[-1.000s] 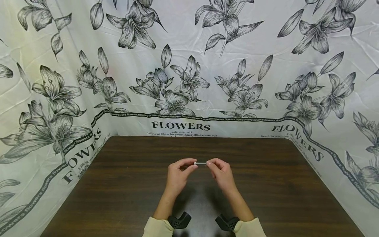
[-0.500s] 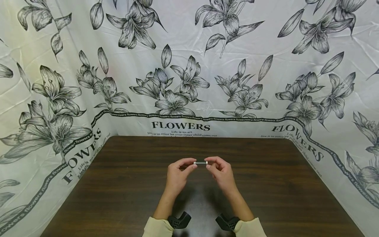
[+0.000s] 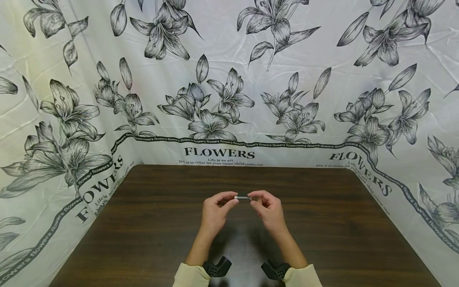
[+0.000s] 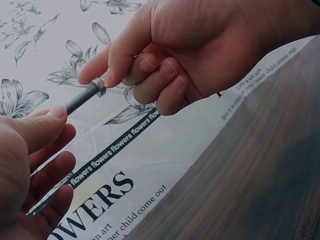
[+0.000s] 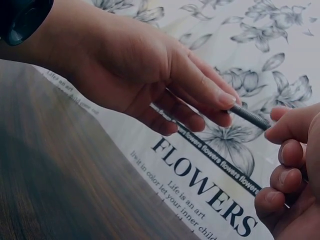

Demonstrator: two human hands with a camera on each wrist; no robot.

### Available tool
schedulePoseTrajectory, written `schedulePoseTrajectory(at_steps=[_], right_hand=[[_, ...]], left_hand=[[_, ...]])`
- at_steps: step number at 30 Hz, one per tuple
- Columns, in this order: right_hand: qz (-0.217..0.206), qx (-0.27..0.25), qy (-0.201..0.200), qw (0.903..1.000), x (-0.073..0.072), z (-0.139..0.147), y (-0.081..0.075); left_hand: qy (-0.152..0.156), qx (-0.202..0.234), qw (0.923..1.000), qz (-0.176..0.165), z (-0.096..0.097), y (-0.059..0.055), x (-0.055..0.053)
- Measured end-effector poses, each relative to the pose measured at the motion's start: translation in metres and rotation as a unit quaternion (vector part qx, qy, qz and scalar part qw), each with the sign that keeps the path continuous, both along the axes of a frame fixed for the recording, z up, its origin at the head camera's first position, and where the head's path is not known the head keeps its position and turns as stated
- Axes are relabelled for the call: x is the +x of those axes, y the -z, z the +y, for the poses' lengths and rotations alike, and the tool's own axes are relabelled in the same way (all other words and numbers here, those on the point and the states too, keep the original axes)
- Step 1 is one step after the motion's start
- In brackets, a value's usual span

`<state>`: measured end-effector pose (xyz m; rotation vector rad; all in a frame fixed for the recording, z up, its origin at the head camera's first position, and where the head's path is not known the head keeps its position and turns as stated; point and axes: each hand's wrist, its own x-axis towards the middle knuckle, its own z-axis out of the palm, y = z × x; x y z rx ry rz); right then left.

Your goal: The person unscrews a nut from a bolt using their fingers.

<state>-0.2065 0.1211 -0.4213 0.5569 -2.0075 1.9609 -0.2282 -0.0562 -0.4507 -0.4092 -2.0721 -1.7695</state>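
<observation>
A grey threaded bolt [image 3: 242, 197] is held level between both hands, above the table. My left hand [image 3: 212, 215] pinches its left end between thumb and fingers, and those fingertips hide part of that end in the right wrist view. At the other end of the bolt [image 4: 81, 100] is a shiny hex nut [image 4: 100, 86]. The thumb and index finger of my right hand [image 3: 269, 212] pinch this nut from either side. In the left wrist view the other fingers of the right hand curl in toward the palm.
Under the hands lies a dark wood-grain table [image 3: 150, 223]. A white cloth [image 3: 287, 155] printed with black flowers and lettering hangs around its back and sides. Black wrist cameras [image 3: 217, 267] sit at both cuffs.
The right fingertips covered the bolt's right end a second ago, spread apart from the nut half a second ago, and now close on it again. The left hand holds still.
</observation>
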Motion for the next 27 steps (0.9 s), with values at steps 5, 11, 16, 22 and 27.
schedulePoseTrajectory(at_steps=[5, 11, 16, 22, 27], right_hand=[[-0.001, -0.014, 0.0, 0.9999, 0.0009, -0.0002, -0.0002], [-0.018, -0.028, 0.014, 0.9993, 0.0013, -0.0004, -0.0021], [-0.04, -0.037, 0.024, 0.9982, 0.0004, -0.0007, -0.0021], [-0.052, -0.038, 0.029, 0.9975, -0.0007, -0.0006, 0.0005], [-0.056, -0.02, 0.045, 0.9972, -0.001, -0.0018, 0.0007]], left_hand=[[0.002, -0.001, 1.0, 0.0, -0.0001, -0.0005, 0.0008], [0.002, -0.002, 1.0, -0.002, -0.0002, -0.0009, 0.0014], [-0.002, -0.005, 0.9999, -0.011, 0.0, -0.0001, 0.0008], [-0.001, -0.007, 0.9999, -0.014, 0.0002, 0.0001, 0.001], [0.001, -0.004, 0.9999, -0.012, 0.0001, -0.0005, 0.0015]])
